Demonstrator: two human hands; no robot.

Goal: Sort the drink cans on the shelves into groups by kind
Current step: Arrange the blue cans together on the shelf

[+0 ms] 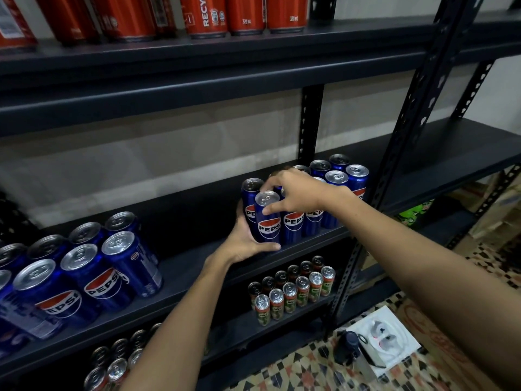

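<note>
A slim blue Pepsi can (268, 221) stands at the left front of a cluster of slim Pepsi cans (337, 190) on the middle shelf (197, 266). My left hand (248, 241) cups that can from below and the left, thumb along its base. My right hand (296, 191) comes from the right and grips the can near its top, thumb on its front, fingers over the rim. A second group of wider Pepsi cans (93, 266) stands at the left of the same shelf. Red cans (245, 15) line the top shelf.
Small green-labelled cans (296, 289) fill the lower shelf, with more silver-topped cans (118, 359) at bottom left. A perforated black upright (394, 153) stands right of the slim cans. A white box and a dark bottle (349, 345) lie on the patterned floor.
</note>
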